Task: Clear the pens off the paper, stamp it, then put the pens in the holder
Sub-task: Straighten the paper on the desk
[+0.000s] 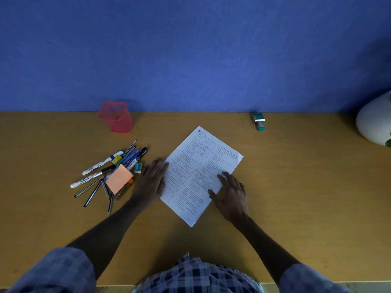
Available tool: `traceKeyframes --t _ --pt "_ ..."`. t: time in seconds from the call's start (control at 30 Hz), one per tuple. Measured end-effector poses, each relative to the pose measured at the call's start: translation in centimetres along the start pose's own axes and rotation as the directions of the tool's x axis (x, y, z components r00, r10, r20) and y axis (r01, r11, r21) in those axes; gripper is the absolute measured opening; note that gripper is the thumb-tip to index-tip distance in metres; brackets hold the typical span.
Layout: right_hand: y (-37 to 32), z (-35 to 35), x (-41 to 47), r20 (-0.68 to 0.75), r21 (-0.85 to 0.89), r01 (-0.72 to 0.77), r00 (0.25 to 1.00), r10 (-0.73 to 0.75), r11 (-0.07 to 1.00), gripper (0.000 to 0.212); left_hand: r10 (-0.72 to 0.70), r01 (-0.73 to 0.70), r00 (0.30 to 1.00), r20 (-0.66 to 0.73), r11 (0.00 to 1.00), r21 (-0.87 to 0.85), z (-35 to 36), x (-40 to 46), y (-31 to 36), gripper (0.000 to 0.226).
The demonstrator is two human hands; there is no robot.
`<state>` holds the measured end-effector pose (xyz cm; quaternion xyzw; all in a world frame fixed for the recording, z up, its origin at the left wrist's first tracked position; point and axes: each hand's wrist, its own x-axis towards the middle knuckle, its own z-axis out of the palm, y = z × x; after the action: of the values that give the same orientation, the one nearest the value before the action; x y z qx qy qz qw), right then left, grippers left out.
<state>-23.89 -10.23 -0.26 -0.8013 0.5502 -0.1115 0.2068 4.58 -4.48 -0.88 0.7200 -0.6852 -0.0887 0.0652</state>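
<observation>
A printed sheet of paper (198,166) lies at an angle on the wooden desk (296,187), with nothing on it but my hands. My left hand (151,181) rests flat at the paper's left edge, fingers spread. My right hand (229,192) presses flat on the paper's lower right part. A heap of pens and markers (110,170) lies on the desk to the left of the paper. The red mesh holder (116,117) stands at the back left by the wall. The green stamp (259,121) lies at the back right.
An orange sticky-note pad (119,178) and small erasers (138,167) sit in the pen heap. A white rounded vase (374,121) stands at the far right. A blue wall (190,49) closes off the desk's back edge.
</observation>
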Motion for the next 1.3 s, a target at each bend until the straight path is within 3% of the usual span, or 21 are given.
traceKeyframes --t 0.07,0.2,0.33,0.67,0.87,1.3 --pt "-0.1 0.2 0.1 -0.024 -0.057 -0.002 1.0 0.001 0.998 0.071 0.054 -0.054 0.998 -0.025 0.999 -0.005 0.5 -0.1 -0.5 0.055" --pt "-0.5 0.4 0.3 -0.064 -0.097 -0.041 0.997 0.035 0.994 0.083 0.032 -0.033 0.999 -0.029 0.999 -0.039 1.2 -0.5 -0.4 0.057" --pt "0.2 0.7 0.6 -0.013 -0.083 -0.003 1.0 0.002 0.997 0.087 -0.015 0.01 0.999 -0.042 0.993 -0.119 1.8 -2.3 0.3 0.063" --pt "2.2 0.0 2.7 0.102 -0.085 0.09 0.991 -0.081 0.992 0.082 -0.061 0.039 0.993 -0.106 0.98 -0.193 2.7 -4.3 3.1 0.068" --pt "3.0 -0.5 3.7 0.138 -0.109 0.1 0.987 -0.084 0.989 0.072 -0.051 0.02 0.986 -0.159 0.981 -0.192 3.0 -4.0 3.6 0.049" --pt "3.3 -1.5 5.9 0.232 -0.071 0.125 0.967 -0.106 0.99 0.068 0.003 0.008 0.996 0.09 0.992 -0.128 2.6 -1.0 0.6 0.086"
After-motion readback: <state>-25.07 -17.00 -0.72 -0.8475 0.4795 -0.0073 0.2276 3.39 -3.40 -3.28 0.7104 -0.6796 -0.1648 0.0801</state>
